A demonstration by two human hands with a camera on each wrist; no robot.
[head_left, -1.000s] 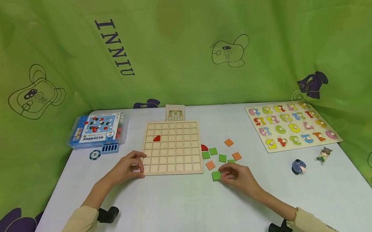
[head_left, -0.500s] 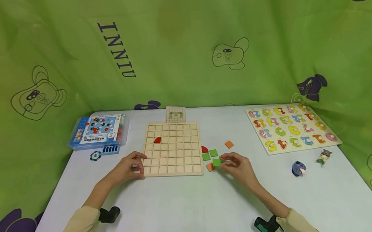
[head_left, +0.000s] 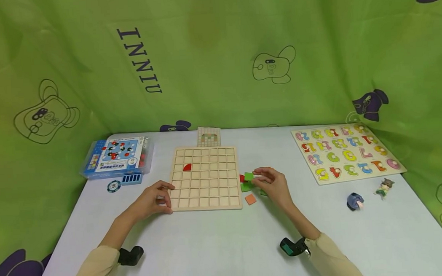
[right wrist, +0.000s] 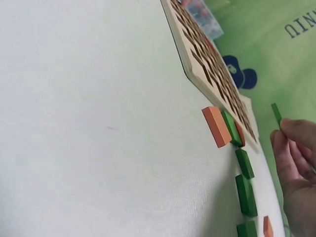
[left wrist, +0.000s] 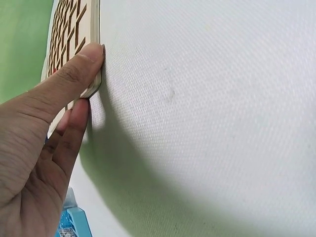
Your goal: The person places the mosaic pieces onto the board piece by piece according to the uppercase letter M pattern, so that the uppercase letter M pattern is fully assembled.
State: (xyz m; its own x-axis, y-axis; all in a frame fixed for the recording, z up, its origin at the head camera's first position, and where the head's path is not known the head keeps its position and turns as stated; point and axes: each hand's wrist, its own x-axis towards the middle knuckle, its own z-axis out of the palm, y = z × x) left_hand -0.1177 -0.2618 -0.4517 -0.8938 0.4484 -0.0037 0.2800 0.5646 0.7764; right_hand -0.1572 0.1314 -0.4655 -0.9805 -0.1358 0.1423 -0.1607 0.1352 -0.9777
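Observation:
A square wooden grid board [head_left: 206, 201] lies flat on the white table, with a red quarter-round tile [head_left: 187, 167] in one cell. My left hand [head_left: 152, 200] holds the board at its near left corner, thumb on one edge and fingers on the other, as the left wrist view shows. Right of the board, my right hand [head_left: 273, 185] pinches a green square tile [right wrist: 276, 114] between thumb and fingers, raised above the table. Beneath and around it lie another red tile [head_left: 242, 178], green tiles [head_left: 245, 187] and an orange tile [head_left: 250, 199]; the hand partly hides them.
A small pattern card [head_left: 208, 136] lies behind the board. At the back left are a plastic box [head_left: 119, 154], a blue piece [head_left: 131, 179] and a round chip [head_left: 114, 186]. To the right are a number puzzle board [head_left: 349, 152] and two small figures, one blue [head_left: 355, 201].
My right hand lifted the green tile from the table near the board's near right corner and carried it away from me, over the other tiles. My left hand stays on the board.

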